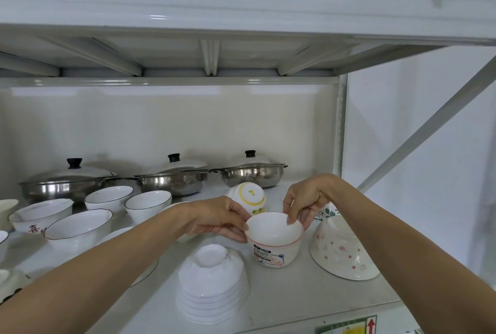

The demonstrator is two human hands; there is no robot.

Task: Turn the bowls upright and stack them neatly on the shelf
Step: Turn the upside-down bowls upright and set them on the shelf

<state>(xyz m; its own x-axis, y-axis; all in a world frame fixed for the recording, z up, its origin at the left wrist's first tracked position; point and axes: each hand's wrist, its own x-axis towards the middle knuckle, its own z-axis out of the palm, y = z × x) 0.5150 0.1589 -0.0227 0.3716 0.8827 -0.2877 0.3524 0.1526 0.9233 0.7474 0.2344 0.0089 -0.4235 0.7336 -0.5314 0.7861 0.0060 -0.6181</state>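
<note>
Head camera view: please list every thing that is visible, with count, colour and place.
Pink-rimmed bowl: one, white, upright, shelf centre, held at the rim.
Inverted bowl stack: one stack, white, front centre.
Pink-dotted bowl: one, cream, upside down and tilted, right.
Yellow-ringed bowl: one, white, on its side behind the hands.
Upright bowls: at least five, white, left.
Lidded pots: three, steel, back row.
Shelf: one, pale grey.
Left hand: pinches the held bowl's left rim.
Right hand: pinches its right rim.

White wall (pixel 418 108) beside grey racking (pixel 241 6)
</note>
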